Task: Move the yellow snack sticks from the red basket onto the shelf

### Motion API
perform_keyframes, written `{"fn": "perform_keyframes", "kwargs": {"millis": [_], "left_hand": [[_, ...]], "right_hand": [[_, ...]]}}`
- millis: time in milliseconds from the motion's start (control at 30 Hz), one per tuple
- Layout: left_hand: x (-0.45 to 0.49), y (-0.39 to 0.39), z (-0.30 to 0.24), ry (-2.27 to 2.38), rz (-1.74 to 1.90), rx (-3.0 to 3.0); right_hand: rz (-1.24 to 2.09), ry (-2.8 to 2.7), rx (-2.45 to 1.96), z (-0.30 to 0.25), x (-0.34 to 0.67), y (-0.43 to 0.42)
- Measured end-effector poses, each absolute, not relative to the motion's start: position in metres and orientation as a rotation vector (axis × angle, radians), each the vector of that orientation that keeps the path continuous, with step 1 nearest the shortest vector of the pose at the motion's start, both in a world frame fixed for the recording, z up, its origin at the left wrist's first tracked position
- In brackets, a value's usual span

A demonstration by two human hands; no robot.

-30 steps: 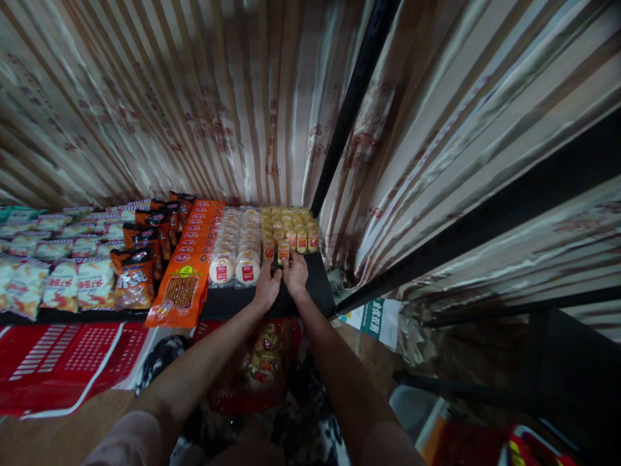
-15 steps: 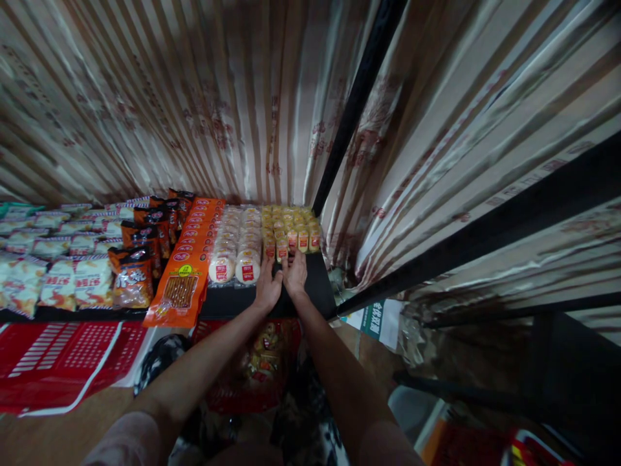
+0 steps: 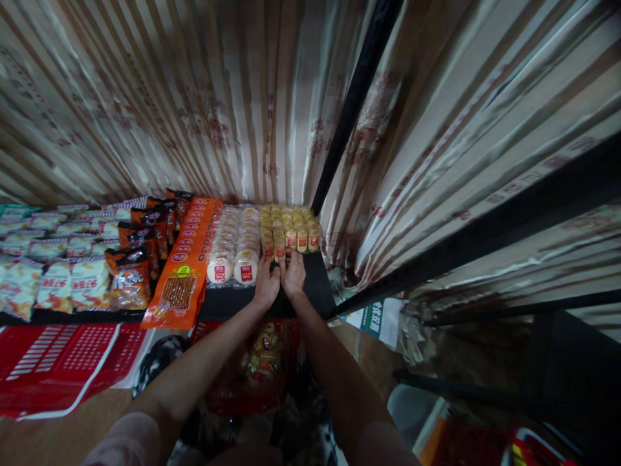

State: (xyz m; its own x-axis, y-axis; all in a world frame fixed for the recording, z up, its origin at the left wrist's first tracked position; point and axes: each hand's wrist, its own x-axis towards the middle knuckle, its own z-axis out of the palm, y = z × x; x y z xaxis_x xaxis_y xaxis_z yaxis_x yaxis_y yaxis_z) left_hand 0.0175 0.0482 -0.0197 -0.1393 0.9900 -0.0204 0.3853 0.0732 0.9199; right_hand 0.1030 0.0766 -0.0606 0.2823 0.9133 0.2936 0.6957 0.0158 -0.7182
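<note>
Both hands reach to the front of a row of small yellow packaged cakes [image 3: 290,226] with red labels on a black shelf [image 3: 315,285]. My left hand [image 3: 266,283] and my right hand [image 3: 294,274] are side by side, fingers curled against the nearest yellow packet [image 3: 279,250]. The fingertips press at that packet's front; how they grip it is hidden by the backs of the hands. To the left stand round white packaged cakes [image 3: 234,249], touching the left hand's side.
Orange snack packs [image 3: 187,268], brown bags [image 3: 130,272] and white bags [image 3: 53,278] line the shelf to the left. A striped plastic sheet [image 3: 194,103] hangs behind. A black post [image 3: 352,110] rises at the right. A red basket [image 3: 58,366] and a bag of snacks [image 3: 257,366] lie below.
Both hands have pushed slightly forward against the front yellow packet, drawing closer together. The camera has shifted a little; the shelf goods stay put.
</note>
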Motion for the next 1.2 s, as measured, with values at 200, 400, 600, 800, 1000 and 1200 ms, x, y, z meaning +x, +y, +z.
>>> {"fn": "perform_keyframes", "kwargs": {"millis": [200,400,600,800,1000,1200], "left_hand": [[0.019,0.047,-0.021,1.641,1.039,1.424],[0.017,0.048,-0.02,1.625,1.049,1.452],[0.02,0.051,-0.023,1.577,1.0,1.457],[0.021,0.05,-0.03,1.559,1.008,1.453],[0.024,0.043,-0.032,1.61,1.014,1.5],[0.022,0.03,-0.027,1.628,1.041,1.416]], "right_hand": [[0.346,-1.484,-1.765,-0.055,0.101,0.075],[0.325,-1.521,-1.788,-0.051,0.1,0.073],[0.331,-1.559,-1.812,-0.052,0.102,0.074],[0.315,-1.576,-1.781,-0.051,0.103,0.072],[0.307,-1.521,-1.711,-0.057,0.105,0.072],[0.264,-1.432,-1.683,-0.054,0.102,0.065]]}}
